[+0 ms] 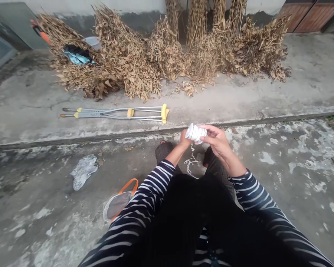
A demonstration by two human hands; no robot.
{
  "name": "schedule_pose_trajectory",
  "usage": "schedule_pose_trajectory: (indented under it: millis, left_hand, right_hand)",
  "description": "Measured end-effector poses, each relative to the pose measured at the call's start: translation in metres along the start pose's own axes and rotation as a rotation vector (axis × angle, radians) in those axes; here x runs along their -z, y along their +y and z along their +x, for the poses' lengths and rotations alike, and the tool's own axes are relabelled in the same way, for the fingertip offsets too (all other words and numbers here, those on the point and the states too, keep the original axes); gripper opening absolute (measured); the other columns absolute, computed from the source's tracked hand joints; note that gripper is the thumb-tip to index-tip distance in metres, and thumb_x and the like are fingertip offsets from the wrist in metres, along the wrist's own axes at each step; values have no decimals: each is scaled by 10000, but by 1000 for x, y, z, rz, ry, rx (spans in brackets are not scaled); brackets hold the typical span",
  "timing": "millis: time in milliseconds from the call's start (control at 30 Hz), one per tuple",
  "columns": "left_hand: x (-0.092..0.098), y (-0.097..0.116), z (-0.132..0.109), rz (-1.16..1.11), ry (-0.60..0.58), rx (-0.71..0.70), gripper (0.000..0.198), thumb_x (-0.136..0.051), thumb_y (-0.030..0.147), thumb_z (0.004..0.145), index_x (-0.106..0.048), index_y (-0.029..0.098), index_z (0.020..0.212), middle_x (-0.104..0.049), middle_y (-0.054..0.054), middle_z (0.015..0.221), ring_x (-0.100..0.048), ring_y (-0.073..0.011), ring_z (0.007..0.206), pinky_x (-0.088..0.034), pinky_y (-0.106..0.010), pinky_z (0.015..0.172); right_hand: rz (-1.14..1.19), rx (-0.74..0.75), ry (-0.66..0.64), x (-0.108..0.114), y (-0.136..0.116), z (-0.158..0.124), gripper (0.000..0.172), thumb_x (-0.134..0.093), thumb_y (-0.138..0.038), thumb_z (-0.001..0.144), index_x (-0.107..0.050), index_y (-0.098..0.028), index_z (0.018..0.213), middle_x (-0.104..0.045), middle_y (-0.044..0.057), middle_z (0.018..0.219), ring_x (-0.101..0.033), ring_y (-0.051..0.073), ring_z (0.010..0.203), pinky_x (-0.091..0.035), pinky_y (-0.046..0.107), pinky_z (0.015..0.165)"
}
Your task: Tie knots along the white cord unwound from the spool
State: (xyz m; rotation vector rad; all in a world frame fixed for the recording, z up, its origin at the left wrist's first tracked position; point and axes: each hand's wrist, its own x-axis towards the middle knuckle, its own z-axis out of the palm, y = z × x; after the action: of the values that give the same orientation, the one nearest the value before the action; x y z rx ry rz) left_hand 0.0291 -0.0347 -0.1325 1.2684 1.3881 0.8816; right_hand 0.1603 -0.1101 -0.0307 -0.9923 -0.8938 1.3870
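As right fingers clasp the spool between them, left hand's grasp is unclear.

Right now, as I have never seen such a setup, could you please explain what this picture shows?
There is no machine: a head-worn camera looks forward and down at a person's two bare hands. The right hand holds a white spool; the left hand is at its other end, partly hidden, so its grip is unclear. Pale cord hangs below. Crutches and dried plants lie on the concrete ledge; a crumpled plastic bag lies on the lower ground.
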Motion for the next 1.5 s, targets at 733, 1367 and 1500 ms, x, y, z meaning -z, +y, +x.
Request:
schedule_pose_trajectory:
  millis: [733,1367,1500]
  left_hand:
    - [4,26,-75,-278,-287,-16,181,-547,38,752,-710,115,777,-704,-10,729,-636,-96,633,-487,-185,562]
    - [15,59,-89,-409,-313,3,106,-607,110,739,-710,113,715,-696,-49,738,-629,-107,667,-493,-191,561]
    - [20,65,-90,-450,-344,20,133,-592,131,736,-723,110,744,-705,-65,767,-654,-126,710,-506,-204,573]
  right_hand:
    - [-712,563,150,36,1,17,315,-740,-313,789,-764,-262,1099,-662,85,1252,-656,275,1136,-660,466,853]
    - [-895,671,60,55,8,21,387,-783,-507,853,-748,-350,1205,-662,57,1321,-591,304,1237,-623,507,945]
    - [-842,669,9,58,6,19,396,-802,-520,839,-762,-358,1199,-687,54,1280,-603,296,1212,-630,483,909]
